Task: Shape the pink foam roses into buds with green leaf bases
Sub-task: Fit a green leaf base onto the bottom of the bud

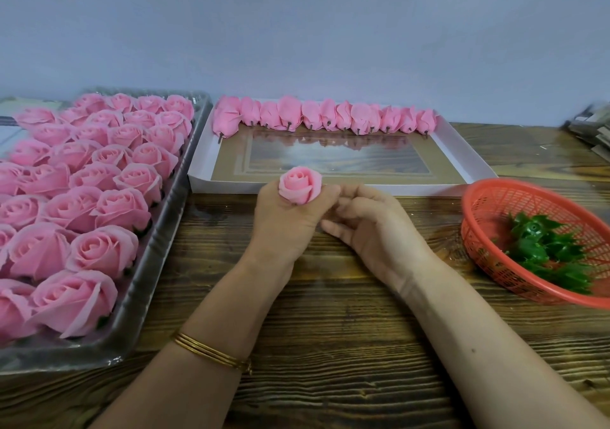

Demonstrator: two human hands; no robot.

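My left hand [287, 220] grips a pink foam rose [299, 185] squeezed into a tight bud, its top facing up above my fingers. My right hand [366, 224] sits right beside it with its fingers curled, the fingertips touching the underside of the bud; what they hold is hidden. Several open pink roses [95, 197] fill a clear plastic tray [158, 263] on the left. Green leaf bases [548, 250] lie in a red plastic basket [488, 204] on the right. A row of shaped buds [323, 116] lies along the far edge of a white box lid [462, 161].
The tray, box lid and basket rest on a wooden tabletop [346, 346], with a pale wall behind. A stack of flat items [594, 128] lies at the far right edge. A gold bangle [211, 352] circles my left wrist.
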